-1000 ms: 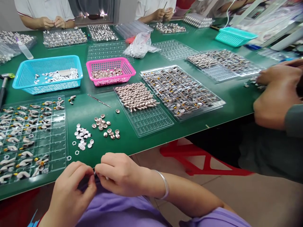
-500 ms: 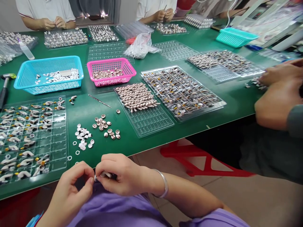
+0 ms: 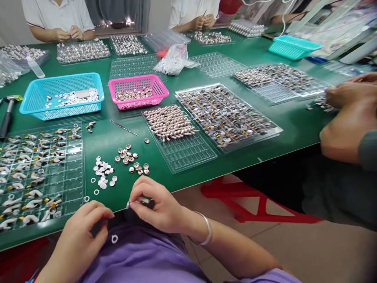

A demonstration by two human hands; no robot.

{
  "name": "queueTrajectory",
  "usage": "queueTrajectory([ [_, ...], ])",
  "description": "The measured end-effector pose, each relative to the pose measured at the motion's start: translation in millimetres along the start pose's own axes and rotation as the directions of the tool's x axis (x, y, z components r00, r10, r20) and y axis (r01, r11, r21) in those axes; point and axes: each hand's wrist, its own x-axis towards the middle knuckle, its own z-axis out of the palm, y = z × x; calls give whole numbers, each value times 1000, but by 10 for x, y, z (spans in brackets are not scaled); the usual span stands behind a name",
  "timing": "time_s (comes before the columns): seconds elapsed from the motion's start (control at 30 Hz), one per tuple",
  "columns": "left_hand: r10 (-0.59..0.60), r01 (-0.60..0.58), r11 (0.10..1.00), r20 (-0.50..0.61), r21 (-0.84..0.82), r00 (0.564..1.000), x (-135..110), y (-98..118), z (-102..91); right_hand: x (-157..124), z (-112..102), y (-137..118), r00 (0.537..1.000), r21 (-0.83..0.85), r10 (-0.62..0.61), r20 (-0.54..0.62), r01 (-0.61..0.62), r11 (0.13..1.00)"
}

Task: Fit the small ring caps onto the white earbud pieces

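My right hand (image 3: 160,206) pinches a small beige earbud housing with a silver round end (image 3: 128,204) between thumb and fingertips, above the table's front edge. My left hand (image 3: 85,232) hangs to the left, fingers curved, with a gap between thumb and forefinger and nothing visible in it. Beside its fingertips a small white ring (image 3: 114,238) shows against the purple clothing; I cannot tell if it rests there or is falling. On the green table ahead lie white discs (image 3: 103,171), several beige round caps (image 3: 126,154) and loose white rings (image 3: 96,192).
A clear tray (image 3: 72,177) of earbud parts lies at left, near a hammer (image 3: 7,118). Tweezers (image 3: 123,127), a blue basket (image 3: 32,112), a pink basket (image 3: 118,104) and a tray of beige stems (image 3: 169,122) are farther back. A co-worker's hands (image 3: 350,118) work at right.
My hands have parted: the right has moved up and right with the earbud housing, the left slightly away to the left. The white ring now appears between them, lower down.
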Motion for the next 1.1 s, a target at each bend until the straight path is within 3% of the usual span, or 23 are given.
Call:
queueTrajectory([
  [0.1,36,-29,992,-57,125,998,99,-81,-21,12,-36,68,993,80,108,-48,-104,991],
  [0.23,143,-72,949,-213,307,967,365,-169,39,5,-24,138,961,161,276,-30,-268,950],
  [0.4,252,-147,891,-197,430,947,595,-242,112,-36,-32,152,951,112,309,-26,-305,946],
  [0.5,246,-142,883,-184,447,952,608,-233,117,-46,-53,146,954,75,299,-21,-296,952],
  [0.7,163,-85,948,-241,306,957,465,-103,141,-74,21,62,965,100,262,8,-262,960],
  [0.83,-4,-4,1000,-268,-30,963,299,21,161,-141,160,-44,990,247,142,24,-143,958],
  [0.93,-125,60,969,-267,-241,956,180,72,177,-176,226,-91,995,250,100,1,-97,963],
  [1.1,-256,155,907,-220,-393,941,47,62,216,-197,223,-90,994,140,109,-1,-108,984],
])
